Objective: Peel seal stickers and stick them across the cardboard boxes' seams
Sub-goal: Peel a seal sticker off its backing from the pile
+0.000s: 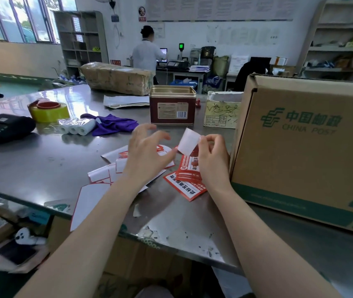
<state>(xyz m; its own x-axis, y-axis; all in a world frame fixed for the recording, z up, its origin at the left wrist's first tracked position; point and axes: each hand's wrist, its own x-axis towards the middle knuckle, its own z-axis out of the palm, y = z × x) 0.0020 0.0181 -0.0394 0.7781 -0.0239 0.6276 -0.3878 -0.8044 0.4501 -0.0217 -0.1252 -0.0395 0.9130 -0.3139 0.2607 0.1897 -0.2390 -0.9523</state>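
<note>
Both hands work above a steel bench (42, 160). The right hand (212, 160) pinches a seal sticker (188, 143) at its upper edge between thumb and forefinger, the other fingers curled in beside them; the sticker's white back faces the camera and its red printed end hangs toward a small stack of red-and-white seal stickers (187, 171) lying on the bench just below. The left hand (147, 151) hovers with fingers spread and loosely bent, its thumb tip touching the sticker's lower left corner; whether it grips that corner I cannot tell. Under the left hand lie scattered sheets of peeled backing paper (98, 175), white with red edges.

Just right of the right hand stands a large China Post cardboard box (304, 151), touching the bench. Farther back sit an open brown tin (172, 106), a small pale carton (221, 112), a purple cloth (111, 124), wrapped white paper rolls (76, 125), a roll of yellow tape (49, 111), a black label printer (3, 127) and a long taped parcel (115, 77).
</note>
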